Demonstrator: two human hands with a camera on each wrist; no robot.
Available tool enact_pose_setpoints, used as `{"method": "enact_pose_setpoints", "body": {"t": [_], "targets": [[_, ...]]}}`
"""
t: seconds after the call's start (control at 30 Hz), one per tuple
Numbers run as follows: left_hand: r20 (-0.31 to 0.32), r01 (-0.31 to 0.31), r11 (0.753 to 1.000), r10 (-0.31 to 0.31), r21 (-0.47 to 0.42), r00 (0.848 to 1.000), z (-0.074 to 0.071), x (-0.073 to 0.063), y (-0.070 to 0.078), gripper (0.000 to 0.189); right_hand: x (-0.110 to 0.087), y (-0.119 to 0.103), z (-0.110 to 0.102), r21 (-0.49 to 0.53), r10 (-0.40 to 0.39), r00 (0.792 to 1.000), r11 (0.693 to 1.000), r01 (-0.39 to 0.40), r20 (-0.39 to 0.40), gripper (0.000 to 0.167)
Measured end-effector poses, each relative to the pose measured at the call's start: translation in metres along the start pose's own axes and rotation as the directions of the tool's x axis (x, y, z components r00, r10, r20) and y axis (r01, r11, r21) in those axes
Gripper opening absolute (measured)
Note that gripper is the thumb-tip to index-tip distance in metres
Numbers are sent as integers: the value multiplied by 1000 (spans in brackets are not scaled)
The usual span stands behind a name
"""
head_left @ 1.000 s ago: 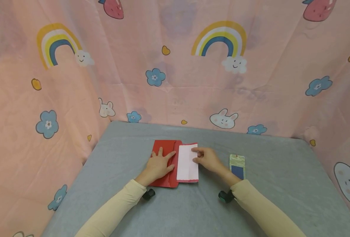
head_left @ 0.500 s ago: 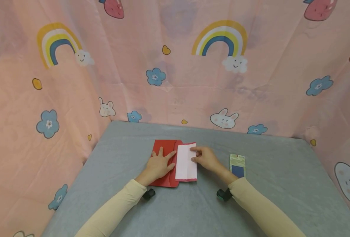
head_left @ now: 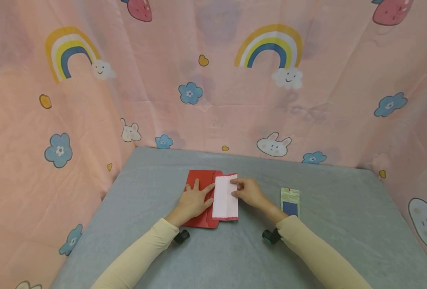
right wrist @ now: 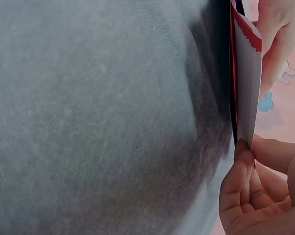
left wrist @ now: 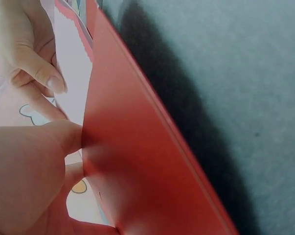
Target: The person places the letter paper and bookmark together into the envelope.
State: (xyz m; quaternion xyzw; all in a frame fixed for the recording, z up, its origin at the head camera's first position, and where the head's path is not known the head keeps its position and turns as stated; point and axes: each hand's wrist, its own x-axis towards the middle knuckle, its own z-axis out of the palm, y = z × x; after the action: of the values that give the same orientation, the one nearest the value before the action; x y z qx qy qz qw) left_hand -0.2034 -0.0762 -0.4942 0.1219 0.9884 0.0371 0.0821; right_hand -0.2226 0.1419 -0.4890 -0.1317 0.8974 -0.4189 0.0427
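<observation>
A red envelope (head_left: 203,176) lies on the grey cloth with its flap side to the right. My left hand (head_left: 192,202) rests on it, fingers spread and pressing it down. Between thumb and fingers, my right hand (head_left: 252,194) pinches the right edge of a folded white paper (head_left: 223,200) with ragged red ends. The paper's left edge overlaps the envelope's flap in the head view. From the right wrist, the folded paper (right wrist: 249,83) shows edge-on, gripped at its near edge. In the left wrist view the envelope (left wrist: 132,142) fills the middle and partly covers the paper.
A small green and gold packet (head_left: 290,196) with a dark blue panel lies right of my right hand, partly hidden by the forearm. A pink printed curtain (head_left: 220,120) hangs behind the table (head_left: 343,224).
My right hand has slid the folded paper a little to the left, further over the envelope's flap. The left hand and the envelope have stayed in place.
</observation>
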Motion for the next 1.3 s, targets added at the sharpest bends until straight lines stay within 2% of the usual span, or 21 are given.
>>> {"method": "enact_pose_setpoints", "body": {"t": [0.3,0.43,0.73,1.3], "targets": [[16,6,1000,-6,-14,1000,-3,-1,0,64,1,-3,2,8,10,1000,1000,-10,3,36],[12,1,1000,-1,-21,1000,-3,-2,0,64,2,-5,4,6,31,1000,1000,-31,6,36],[10,5,1000,-5,-23,1000,-4,-2,1,63,3,-5,7,14,14,1000,1000,-14,-9,36],[-1,15,1000,-16,-26,1000,-4,-3,1,64,8,-4,15,13,39,999,999,-39,0,36]]}}
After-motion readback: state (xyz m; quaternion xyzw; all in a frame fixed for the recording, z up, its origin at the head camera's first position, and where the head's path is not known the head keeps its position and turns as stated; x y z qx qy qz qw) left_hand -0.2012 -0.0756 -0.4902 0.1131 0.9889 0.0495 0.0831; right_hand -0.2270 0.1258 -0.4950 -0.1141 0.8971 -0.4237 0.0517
